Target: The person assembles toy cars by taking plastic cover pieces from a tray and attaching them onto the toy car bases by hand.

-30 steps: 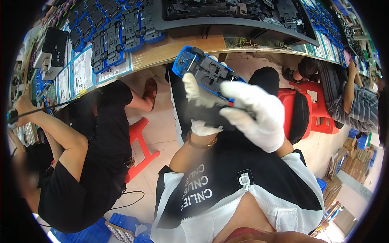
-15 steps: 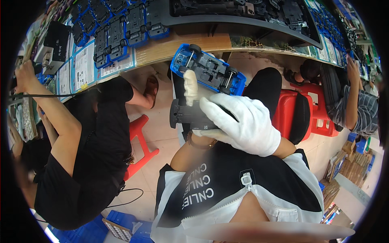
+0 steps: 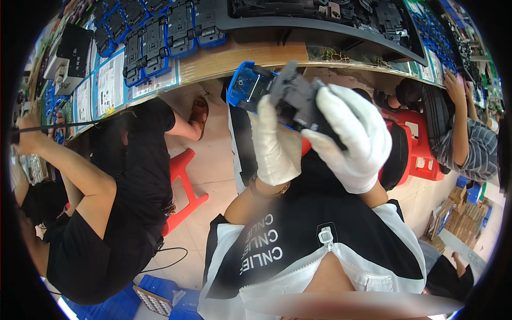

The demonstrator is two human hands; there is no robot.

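My white-gloved left hand (image 3: 274, 146) is closed on a blue toy car (image 3: 241, 92), held upside down above my lap. An axle shows at the car's left end, while its right part lies hidden. My gloved right hand (image 3: 358, 136) grips a black plastic chassis cover (image 3: 300, 98), which is tilted and held over the car's underside. From this view I cannot tell whether the cover touches the car.
A black tray (image 3: 320, 24) of dark plastic parts stands on the workbench (image 3: 240, 61) ahead. Several upturned blue toy cars (image 3: 154, 48) sit to its left. Co-workers sit on both sides, near red stools (image 3: 184, 186). A black cable (image 3: 58, 126) crosses at left.
My right hand has lifted the black chassis cover up from near my left wrist to over the car and tilted it. The car's right part is now covered.
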